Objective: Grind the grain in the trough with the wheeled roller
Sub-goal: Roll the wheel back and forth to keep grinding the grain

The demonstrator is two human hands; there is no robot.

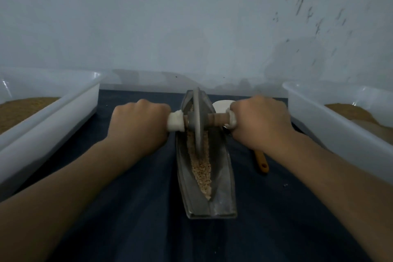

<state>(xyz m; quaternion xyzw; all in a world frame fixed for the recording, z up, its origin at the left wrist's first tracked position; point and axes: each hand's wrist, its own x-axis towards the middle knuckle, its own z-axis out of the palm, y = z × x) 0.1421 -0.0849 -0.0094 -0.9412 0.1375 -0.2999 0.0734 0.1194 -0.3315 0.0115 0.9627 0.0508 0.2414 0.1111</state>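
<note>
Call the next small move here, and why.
Probably pull the wheeled roller back toward the body. Left hand and right hand each grip an axle end, the wheel sits near the far end of the trough, and most grain lies nearer.

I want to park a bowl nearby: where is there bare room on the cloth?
Bare dark blue cloth lies between the left white plastic bin and the grey metal trough, under the left forearm, and in front of the trough's near end. Right of the trough is crowded: wooden spoon, small white dish, right white bin.
</note>
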